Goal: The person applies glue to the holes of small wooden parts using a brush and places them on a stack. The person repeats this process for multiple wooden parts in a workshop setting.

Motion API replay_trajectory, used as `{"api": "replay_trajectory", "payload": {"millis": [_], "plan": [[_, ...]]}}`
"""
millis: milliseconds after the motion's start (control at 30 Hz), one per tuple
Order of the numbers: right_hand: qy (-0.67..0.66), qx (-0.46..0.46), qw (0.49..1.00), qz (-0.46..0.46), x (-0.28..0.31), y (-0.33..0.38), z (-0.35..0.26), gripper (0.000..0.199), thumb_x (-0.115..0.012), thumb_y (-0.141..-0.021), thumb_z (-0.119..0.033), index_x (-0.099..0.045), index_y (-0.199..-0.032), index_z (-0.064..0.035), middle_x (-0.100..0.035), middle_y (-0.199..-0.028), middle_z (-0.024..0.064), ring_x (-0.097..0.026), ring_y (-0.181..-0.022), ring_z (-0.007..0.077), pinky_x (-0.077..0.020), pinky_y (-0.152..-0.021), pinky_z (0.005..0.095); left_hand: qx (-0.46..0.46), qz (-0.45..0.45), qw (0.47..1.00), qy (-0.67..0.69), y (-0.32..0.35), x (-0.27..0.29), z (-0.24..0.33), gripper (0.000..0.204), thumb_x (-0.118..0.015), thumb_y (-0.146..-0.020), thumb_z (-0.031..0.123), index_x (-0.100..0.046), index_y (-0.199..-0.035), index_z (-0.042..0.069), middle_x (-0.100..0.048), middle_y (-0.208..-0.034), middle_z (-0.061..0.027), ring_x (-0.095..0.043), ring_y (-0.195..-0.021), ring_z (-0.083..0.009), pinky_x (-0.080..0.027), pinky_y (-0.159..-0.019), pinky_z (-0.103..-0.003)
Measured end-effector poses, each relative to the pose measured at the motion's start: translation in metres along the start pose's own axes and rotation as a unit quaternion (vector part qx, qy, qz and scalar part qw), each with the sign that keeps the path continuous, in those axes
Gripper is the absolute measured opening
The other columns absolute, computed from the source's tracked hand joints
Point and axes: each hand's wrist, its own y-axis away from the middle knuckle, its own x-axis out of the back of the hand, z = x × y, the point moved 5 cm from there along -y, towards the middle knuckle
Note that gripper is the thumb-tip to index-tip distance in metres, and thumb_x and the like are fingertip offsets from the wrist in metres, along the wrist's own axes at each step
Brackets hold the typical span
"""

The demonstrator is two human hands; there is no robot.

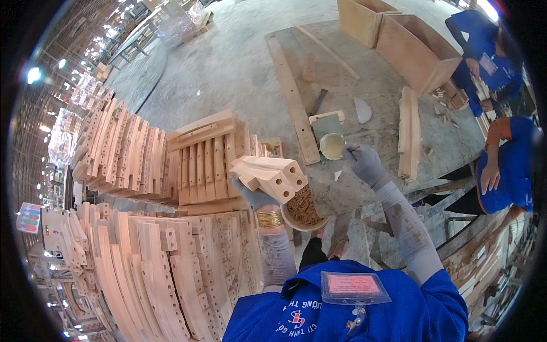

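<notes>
My left hand (255, 195), in a grey glove, is closed around several pale wooden pieces (268, 174) held together. Round drilled holes show in their end faces. My gloved right hand (364, 164) is at the rim of a small cup (331, 146) holding a cream-coloured liquid. Its fingers pinch a thin dark stick, mostly hidden by the fingers. The cup stands on the worktable, beside a grey-green flat piece (327, 125). Below the held wood is a round bucket (305, 225) full of small wooden dowels (305, 208), partly covered by the pieces.
Stacks of drilled wooden parts (154, 268) crowd my left. A long drilled board (293, 97), a hammer (319, 101) and wooden strips (408, 134) lie on the worktable (376, 182). Wooden boxes (416, 51) stand at its far side. Two people in blue (507, 165) are at the right.
</notes>
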Motion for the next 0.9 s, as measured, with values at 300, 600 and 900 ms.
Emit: {"api": "replay_trajectory", "payload": {"millis": [300, 600, 900], "plan": [[-0.061, 0.021, 0.998, 0.007, -0.011, 0.007, 0.004, 0.014, -0.061, -0.084, -0.021, -0.064, -0.093, -0.0099, -0.066, -0.085, 0.0094, -0.063, -0.073, 0.0315, -0.0495, -0.063, 0.0375, -0.01, -0.004, 1.0, -0.001, -0.001, 0.003, -0.001, 0.066, -0.043, -0.084, 0.064, -0.048, -0.126, 0.014, -0.052, -0.125, -0.0092, -0.05, -0.113, -0.0304, -0.045, -0.094, -0.046], [-0.131, 0.003, 0.991, 0.009, -0.005, 0.008, 0.007, 0.016, -0.064, -0.083, -0.016, -0.065, -0.096, -0.006, -0.067, -0.088, 0.0137, -0.065, -0.076, 0.0298, -0.0512, -0.065, 0.0348, -0.028, 0.044, 0.999, -0.016, 0.009, -0.005, 0.0, 0.066, -0.042, -0.084, 0.062, -0.047, -0.128, 0.013, -0.05, -0.128, -0.0112, -0.05, -0.114, -0.0321, -0.043, -0.095, -0.047], [-0.334, -0.088, 0.938, -0.018, 0.0, 0.04, -0.005, 0.015, -0.059, -0.089, -0.013, -0.063, -0.098, -0.002, -0.066, -0.089, 0.0071, -0.063, -0.081, 0.0166, -0.0499, -0.07, 0.0287, -0.03, 0.064, 0.997, -0.01, 0.016, -0.009, 0.002, 0.067, -0.045, -0.084, 0.062, -0.047, -0.127, 0.01, -0.051, -0.126, -0.0121, -0.052, -0.111, -0.032, -0.047, -0.092, -0.047]]}}
